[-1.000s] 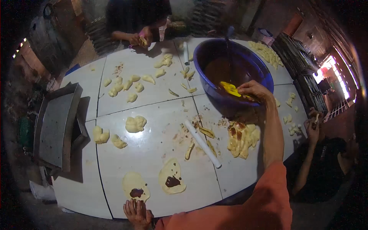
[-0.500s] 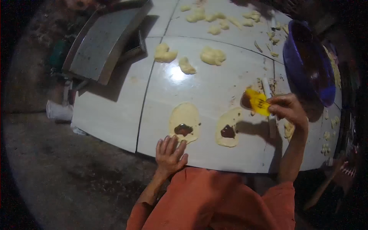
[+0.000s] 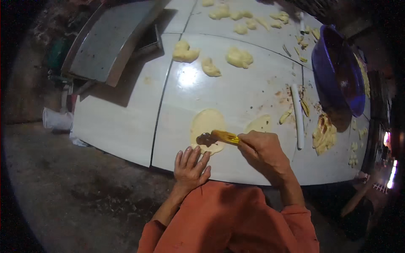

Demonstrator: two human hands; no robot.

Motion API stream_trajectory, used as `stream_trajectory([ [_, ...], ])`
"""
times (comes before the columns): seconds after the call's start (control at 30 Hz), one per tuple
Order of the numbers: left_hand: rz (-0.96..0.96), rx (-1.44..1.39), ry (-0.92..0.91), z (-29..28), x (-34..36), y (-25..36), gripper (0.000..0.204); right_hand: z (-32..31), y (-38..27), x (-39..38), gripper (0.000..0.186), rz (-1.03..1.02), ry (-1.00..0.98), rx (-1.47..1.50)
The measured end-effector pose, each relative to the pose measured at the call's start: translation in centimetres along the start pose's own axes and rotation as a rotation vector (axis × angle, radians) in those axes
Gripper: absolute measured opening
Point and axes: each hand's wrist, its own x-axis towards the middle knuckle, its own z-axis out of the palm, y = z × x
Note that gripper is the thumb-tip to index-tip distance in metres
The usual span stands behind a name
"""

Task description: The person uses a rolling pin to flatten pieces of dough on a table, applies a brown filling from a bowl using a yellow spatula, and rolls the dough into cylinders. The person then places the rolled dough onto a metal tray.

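A flattened oval of pale dough [image 3: 207,119] lies near the front edge of the white table, with a dark brown filling [image 3: 205,139] on its nearer part. My left hand [image 3: 190,169] rests palm down, fingers spread, its tips at the dough's near edge. Between its fingers and thumb, my right hand [image 3: 266,152] grips a yellow plastic scraper [image 3: 230,137], whose brown-smeared end reaches the filling. A second dough oval [image 3: 260,123] sits to the right, mostly hidden behind my right hand.
Metal trays [image 3: 101,46] are stacked at the far left. A purple basin [image 3: 359,103] of brown stuff stands at the right. Left of it lie a white rod [image 3: 297,120] and a smeared dough piece [image 3: 325,137]. Several dough lumps [image 3: 239,57] are scattered farther back.
My right hand has brought the scraper leftward and nearer, from above the right side of the table to the left oval's filling. My left hand has stayed beside that oval.
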Motion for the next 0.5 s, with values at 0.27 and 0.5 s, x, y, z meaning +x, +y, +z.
stream_trajectory([
  [0.27, 0.027, -0.053, -0.025, -0.5, -0.1, -1.3, 0.041, -3.7, 3.7, -3.9, 0.029, 0.359, 0.139, 0.395],
  [0.5, 0.059, -0.053, -0.069, 0.0, -0.5, -0.4, 0.044, -15.3, 14.9, -12.7, 0.033, 0.607, 1.083, -0.33],
])
